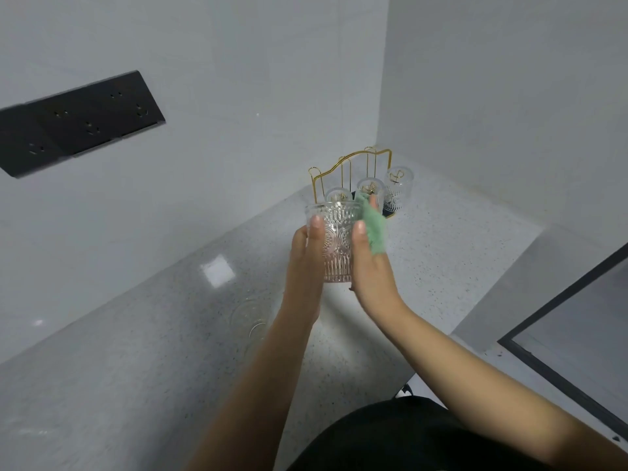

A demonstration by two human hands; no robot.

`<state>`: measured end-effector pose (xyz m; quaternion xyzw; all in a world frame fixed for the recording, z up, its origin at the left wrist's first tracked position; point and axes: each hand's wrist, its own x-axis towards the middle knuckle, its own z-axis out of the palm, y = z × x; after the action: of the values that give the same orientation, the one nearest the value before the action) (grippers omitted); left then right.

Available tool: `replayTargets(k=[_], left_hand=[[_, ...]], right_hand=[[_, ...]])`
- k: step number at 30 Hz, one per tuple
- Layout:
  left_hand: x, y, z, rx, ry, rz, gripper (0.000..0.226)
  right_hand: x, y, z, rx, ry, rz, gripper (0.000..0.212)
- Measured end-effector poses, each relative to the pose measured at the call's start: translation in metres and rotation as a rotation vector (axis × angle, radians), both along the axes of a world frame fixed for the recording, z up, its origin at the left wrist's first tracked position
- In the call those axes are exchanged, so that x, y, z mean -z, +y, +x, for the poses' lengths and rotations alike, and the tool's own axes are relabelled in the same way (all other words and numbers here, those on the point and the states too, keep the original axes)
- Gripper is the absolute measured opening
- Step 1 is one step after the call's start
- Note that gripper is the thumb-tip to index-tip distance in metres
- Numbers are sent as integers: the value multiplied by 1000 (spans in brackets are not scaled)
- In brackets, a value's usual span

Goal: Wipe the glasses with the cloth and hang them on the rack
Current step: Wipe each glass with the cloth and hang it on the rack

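Observation:
I hold a clear embossed glass [336, 243] upright in the air above the counter. My left hand [306, 263] grips its left side, thumb on the front. My right hand [368, 263] holds a green cloth [373, 229] against the glass's right side, the cloth reaching over the rim. Behind it, in the corner, stands a gold wire rack [350, 164] with three glasses [370, 192] hung upside down on its pegs. Another clear glass [249, 317] stands on the counter under my left forearm.
The speckled grey counter [136, 334] meets white walls at the back and right. A black socket panel [78, 122] sits on the left wall. A dark-framed edge [560, 307] runs along the right. My dark clothing shows at the bottom.

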<state>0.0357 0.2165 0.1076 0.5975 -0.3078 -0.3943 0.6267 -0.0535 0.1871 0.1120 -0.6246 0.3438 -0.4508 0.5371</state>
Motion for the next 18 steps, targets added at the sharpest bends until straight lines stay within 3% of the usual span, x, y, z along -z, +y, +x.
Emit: replayTargets(k=[4,6,9,11,15,18], left_hand=[[-1,5,5,257,117,-51,55],[2,9,12,363,135,-29,56],[3,14,22,464,117,45,66],[1,14,29,518,96,94,67],[-4,15,44,699,103,153,81],[-3,11,41,823,151,137,74]], right_hand=[[-9,-18,-2,-10,83,277,68],[-13,-29,-4,-4,65,236,78],[-28,-39,-18,-88,235,31,64],[-36,-40,-28,-246,367,-18,60],[-50,-44,-40,-661,436,72,51],[-53,-48,-43,-1053,489,96,10]])
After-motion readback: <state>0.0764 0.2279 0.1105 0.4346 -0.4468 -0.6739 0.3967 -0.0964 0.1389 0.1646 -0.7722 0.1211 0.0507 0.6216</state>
